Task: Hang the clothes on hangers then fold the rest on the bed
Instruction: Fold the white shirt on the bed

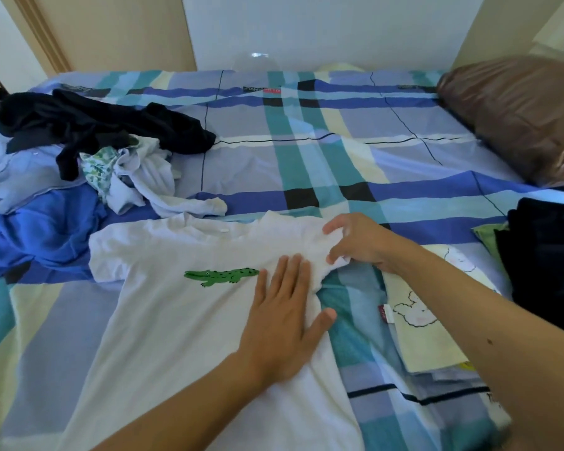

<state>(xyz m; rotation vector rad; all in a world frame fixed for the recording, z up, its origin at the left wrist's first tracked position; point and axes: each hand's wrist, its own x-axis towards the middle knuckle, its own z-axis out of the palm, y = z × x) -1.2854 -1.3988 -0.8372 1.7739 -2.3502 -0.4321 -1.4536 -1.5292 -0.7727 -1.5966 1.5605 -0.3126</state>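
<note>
Insp. notes, my own hands.

Item under work: white T-shirt (176,336), laid flat & front up on the near half of the bed (306,164). Collar points away from me; the hem runs out of frame at the bottom. Green crocodile print (222,276) is on the chest, facing up.

L hand (284,317): palm down on the shirt body, just right of the print. Fingers straight & close together, thumb spread out toward the shirt's side edge. It presses the cloth flat and grips nothing.

R hand (358,242): at the right sleeve (336,265). Fingers & thumb curled, clamped on a bunch of sleeve fabric. Cloth is wrinkled btwn the two hands. Left sleeve (111,255) lies spread flat.

Other items:
- Unsorted pile, far left: black garment (95,125) at the back, blue garment (39,232) nearest me, white pieces (150,177) & a green-patterned piece (100,167) in the middle. One white piece reaches to just beside the shirt's collar.
- Cream folded item (430,340) w/ a cartoon outline drawing, near the shirt's right edge, not touching it.
- Dark folded garment (547,262) at the right frame edge.
- Brown pillow (518,115), far right corner.
</note>
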